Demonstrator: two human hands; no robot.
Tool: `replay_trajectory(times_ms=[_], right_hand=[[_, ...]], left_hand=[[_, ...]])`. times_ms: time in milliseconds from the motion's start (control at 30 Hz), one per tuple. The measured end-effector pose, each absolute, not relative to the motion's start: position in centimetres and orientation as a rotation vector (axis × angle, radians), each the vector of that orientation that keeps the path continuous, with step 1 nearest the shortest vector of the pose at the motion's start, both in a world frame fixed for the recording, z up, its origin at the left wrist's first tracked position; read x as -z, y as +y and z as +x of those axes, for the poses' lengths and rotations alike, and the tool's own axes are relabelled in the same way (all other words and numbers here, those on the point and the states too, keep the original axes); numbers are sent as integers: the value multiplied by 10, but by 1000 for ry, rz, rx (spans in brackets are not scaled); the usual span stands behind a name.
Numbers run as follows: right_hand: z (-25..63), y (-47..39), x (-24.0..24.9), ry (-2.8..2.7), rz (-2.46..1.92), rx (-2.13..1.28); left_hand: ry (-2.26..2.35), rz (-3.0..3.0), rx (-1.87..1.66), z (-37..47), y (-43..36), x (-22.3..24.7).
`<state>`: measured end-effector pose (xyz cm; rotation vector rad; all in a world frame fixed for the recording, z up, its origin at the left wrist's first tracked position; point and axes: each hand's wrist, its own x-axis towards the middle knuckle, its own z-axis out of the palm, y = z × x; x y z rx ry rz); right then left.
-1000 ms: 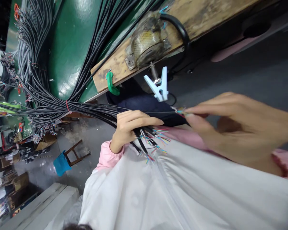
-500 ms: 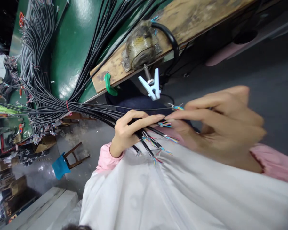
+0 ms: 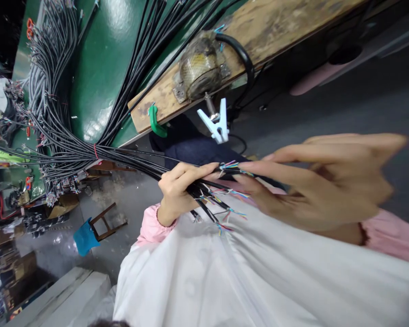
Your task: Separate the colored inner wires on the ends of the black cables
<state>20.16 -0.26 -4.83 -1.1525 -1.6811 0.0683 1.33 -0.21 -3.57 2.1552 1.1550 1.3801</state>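
My left hand (image 3: pixel 180 188) is wrapped round a bunch of black cables (image 3: pixel 132 160) near their stripped ends. Thin coloured wires (image 3: pixel 230 165) fan out from the cable tips to the right of its fingers. My right hand (image 3: pixel 313 181) is at the wire ends, its thumb and index finger a little apart around coloured wires by the fingertips; whether they grip is blurred. Farther left, a red tie (image 3: pixel 96 151) binds the bunch, which reaches back onto the green table (image 3: pixel 92 100).
A motor (image 3: pixel 201 68) with a light blue clip (image 3: pixel 216 121) on its shaft sits on a wooden board (image 3: pixel 279 27). A green clamp (image 3: pixel 156 121) is at the board's corner. Grey cables (image 3: pixel 54 59) pile up on the table. A blue stool (image 3: pixel 86 237) stands on the floor.
My right hand has shifted slightly right, with its upper fingers more spread. The cable whose wires were near its index finger now lies close to my left fingertips.
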Motion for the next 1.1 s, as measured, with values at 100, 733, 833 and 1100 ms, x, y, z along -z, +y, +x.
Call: replay_trajectory(times_ms=[100, 733, 833, 1100], right_hand=[[197, -2, 44, -1753, -1151, -135], [214, 48, 45, -1612, -461, -1274], [208, 45, 48, -1630, -461, -1255], [199, 27, 51, -1721, -713, -720]], left_hand=[[1213, 2161, -1286, 12, -5, 43], [972, 2457, -987, 1, 6, 23], [970, 2427, -924, -1, 6, 24], [1173, 2365, -1005, 2, 3, 28]])
